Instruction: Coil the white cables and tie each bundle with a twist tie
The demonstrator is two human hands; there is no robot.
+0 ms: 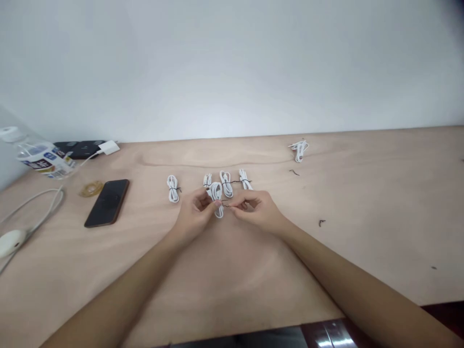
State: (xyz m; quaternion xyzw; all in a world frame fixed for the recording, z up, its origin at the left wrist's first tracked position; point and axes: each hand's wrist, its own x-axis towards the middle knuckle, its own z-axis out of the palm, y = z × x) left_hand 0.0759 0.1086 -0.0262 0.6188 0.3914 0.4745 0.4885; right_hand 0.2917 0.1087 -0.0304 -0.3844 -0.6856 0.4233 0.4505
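Between thumb and fingers, my left hand grips a coiled white cable above the table. A thin black twist tie sticks out from the cable's middle, and my right hand pinches its free end. Just behind my hands lie white cable bundles with black ties: one partly hidden by the held cable, another in the middle, and a third above my right hand. Left of my left hand rests one more tied cable bundle.
A loose white cable lies at the back right, near a black twist tie; another tie is further forward. On the left are a phone, a plastic bottle, a white charger and a yellowish coil. A wall backs the table.
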